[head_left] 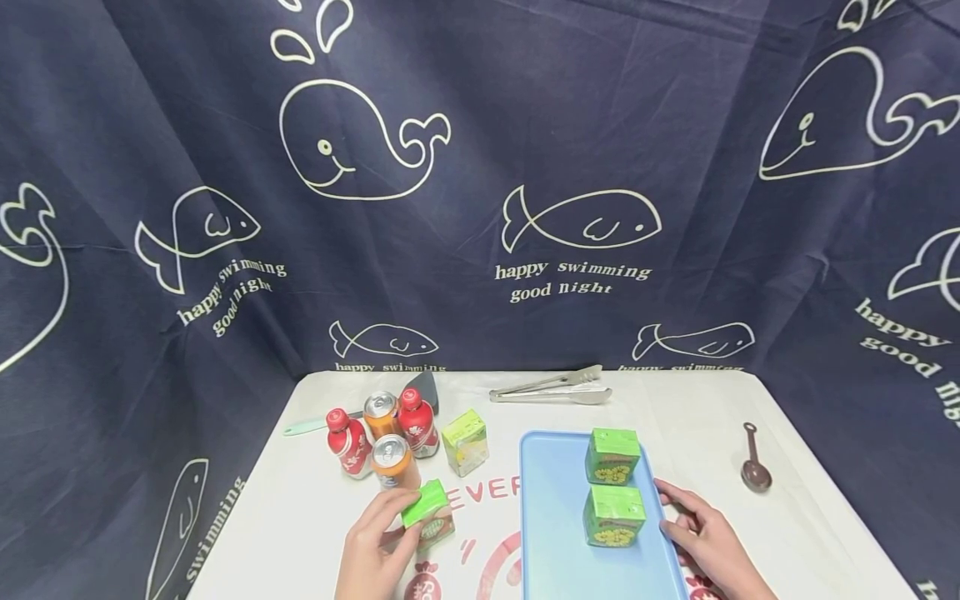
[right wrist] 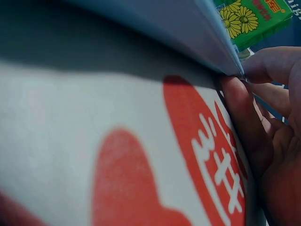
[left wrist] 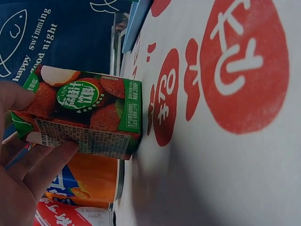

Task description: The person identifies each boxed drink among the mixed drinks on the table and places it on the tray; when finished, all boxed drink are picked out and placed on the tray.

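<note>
My left hand (head_left: 378, 542) grips a small green-topped drink carton (head_left: 431, 515) by its upper end, just in front of the cans. In the left wrist view the lychee juice carton (left wrist: 89, 108) shows red fruit on its side, and its base is close to the tabletop. My right hand (head_left: 708, 542) holds the right edge of a light blue tray (head_left: 558, 517). In the right wrist view, fingertips (right wrist: 235, 92) are at the tray's rim, partly beneath it. Two green cartons with yellow flowers, a rear one (head_left: 612, 457) and a front one (head_left: 614, 517), stand on the tray.
Left of the tray stand a yellow-green carton (head_left: 466, 443), two orange cans (head_left: 393, 462) and two red bottles (head_left: 348, 442). Behind them lies a spatula (head_left: 425, 392). Metal tongs (head_left: 555, 390) lie at the back; a brown measuring spoon (head_left: 755, 468) lies right. A dark whale-print curtain (head_left: 480, 167) surrounds the table.
</note>
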A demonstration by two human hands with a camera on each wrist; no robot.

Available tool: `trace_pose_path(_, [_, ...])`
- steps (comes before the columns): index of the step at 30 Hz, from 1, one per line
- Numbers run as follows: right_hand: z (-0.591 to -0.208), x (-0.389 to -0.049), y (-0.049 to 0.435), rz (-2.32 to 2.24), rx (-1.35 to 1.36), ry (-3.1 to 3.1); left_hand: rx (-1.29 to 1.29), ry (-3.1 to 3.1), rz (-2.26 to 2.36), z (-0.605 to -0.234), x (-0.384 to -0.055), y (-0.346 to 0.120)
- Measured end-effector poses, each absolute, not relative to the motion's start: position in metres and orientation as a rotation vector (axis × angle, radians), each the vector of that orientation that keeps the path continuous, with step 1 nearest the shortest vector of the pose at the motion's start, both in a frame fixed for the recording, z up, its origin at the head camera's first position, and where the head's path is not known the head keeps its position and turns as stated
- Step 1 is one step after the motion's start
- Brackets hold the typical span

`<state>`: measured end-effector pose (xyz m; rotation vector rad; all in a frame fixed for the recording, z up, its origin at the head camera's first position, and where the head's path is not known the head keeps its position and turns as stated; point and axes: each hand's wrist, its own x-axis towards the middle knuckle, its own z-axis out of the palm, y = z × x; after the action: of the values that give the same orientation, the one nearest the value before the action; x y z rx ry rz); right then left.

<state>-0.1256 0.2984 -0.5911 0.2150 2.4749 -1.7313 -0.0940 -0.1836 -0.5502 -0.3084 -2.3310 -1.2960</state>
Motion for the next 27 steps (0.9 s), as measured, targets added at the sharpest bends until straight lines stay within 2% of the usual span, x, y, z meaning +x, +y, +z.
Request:
trace_pose_path(12, [-0.591, -0.126, 0.299, -1.721, 0.241, 2.440, -0.345, -2.337, -1.316, -0.546, -0.099, -0.179])
trace_pose_path(27, [-0.590, -0.125, 0.298, -1.722, 0.214, 2.467, -0.496, -2.372, -1.347, -0.541, -0.121, -0.162])
